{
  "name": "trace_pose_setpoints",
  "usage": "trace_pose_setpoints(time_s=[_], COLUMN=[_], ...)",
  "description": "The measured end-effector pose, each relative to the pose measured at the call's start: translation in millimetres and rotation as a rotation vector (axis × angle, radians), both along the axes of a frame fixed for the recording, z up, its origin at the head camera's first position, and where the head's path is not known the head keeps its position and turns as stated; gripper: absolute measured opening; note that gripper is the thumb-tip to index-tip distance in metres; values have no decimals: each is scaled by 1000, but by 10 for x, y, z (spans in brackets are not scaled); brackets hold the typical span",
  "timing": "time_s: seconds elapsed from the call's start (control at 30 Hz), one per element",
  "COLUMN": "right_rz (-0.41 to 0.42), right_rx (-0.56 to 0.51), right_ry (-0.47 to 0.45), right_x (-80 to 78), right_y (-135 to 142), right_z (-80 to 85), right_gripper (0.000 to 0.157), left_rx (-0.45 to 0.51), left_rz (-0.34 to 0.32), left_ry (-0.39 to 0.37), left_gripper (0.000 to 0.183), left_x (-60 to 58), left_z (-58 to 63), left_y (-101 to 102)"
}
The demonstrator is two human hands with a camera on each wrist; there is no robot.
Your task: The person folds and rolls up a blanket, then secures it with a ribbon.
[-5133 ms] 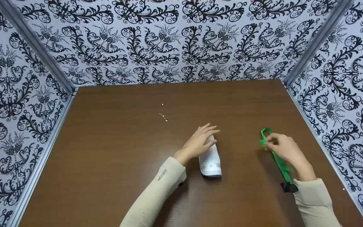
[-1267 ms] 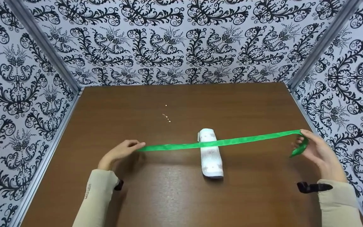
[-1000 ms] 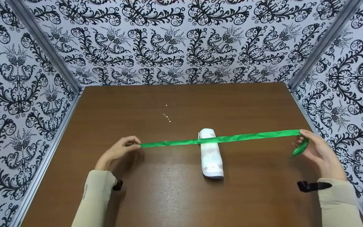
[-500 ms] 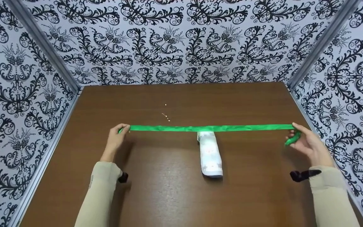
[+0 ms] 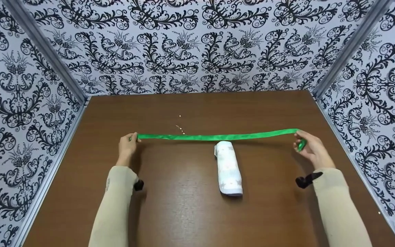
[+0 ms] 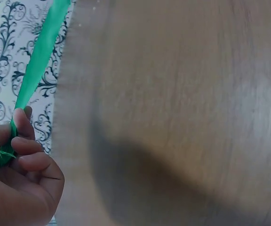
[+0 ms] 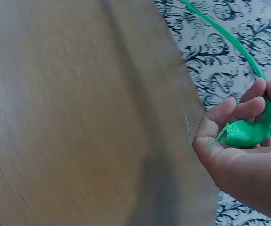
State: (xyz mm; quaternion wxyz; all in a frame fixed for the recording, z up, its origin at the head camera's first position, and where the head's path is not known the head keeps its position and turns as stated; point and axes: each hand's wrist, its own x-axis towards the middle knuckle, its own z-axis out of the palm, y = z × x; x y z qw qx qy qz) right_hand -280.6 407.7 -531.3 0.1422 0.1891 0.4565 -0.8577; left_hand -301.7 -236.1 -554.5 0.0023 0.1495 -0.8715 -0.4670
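Note:
A green satin ribbon [image 5: 197, 137] stretches across between both hands, just beyond the far end of a rolled white cloth [image 5: 229, 168]. My left hand [image 5: 128, 145] pinches one end between thumb and curled fingers; in the left wrist view a bit of ribbon [image 6: 39, 54] bunches in the palm. With thumb and fingertips, my right hand [image 5: 312, 147] pinches the other end. A short frayed tail of the ribbon [image 7: 248, 133] curls inside that palm in the right wrist view. The ribbon sags slightly and appears raised over the table. The cloth roll lies lengthwise, untouched by either hand.
The brown wooden table [image 5: 183, 212] is bounded by patterned walls [image 5: 190, 44] at the back and both sides, with metal corner posts [image 5: 46, 51]. Small bright specks [image 5: 180, 129] show on the tabletop beyond the ribbon.
Earlier the left hand was at the cloth and only the right held the ribbon. Since then the ribbon was stretched over the cloth, then moved away past its far end; the right hand has come inward.

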Motion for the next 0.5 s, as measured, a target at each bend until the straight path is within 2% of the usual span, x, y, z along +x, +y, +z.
trace_pose_setpoints(time_s=[0.2, 0.4, 0.5], right_rz=[19, -3, -45], right_rx=[188, 325, 319], right_ry=[-93, -107, -93], right_x=[58, 140, 194], right_y=[-99, 9, 112], right_z=[-65, -89, -84], right_gripper=[21, 19, 21], left_rx=[-13, -21, -39], left_rz=[27, 85, 110], left_ry=[-77, -92, -98], left_gripper=[35, 36, 37], left_x=[96, 178, 208], left_z=[-149, -149, -135], left_y=[0, -162, -255])
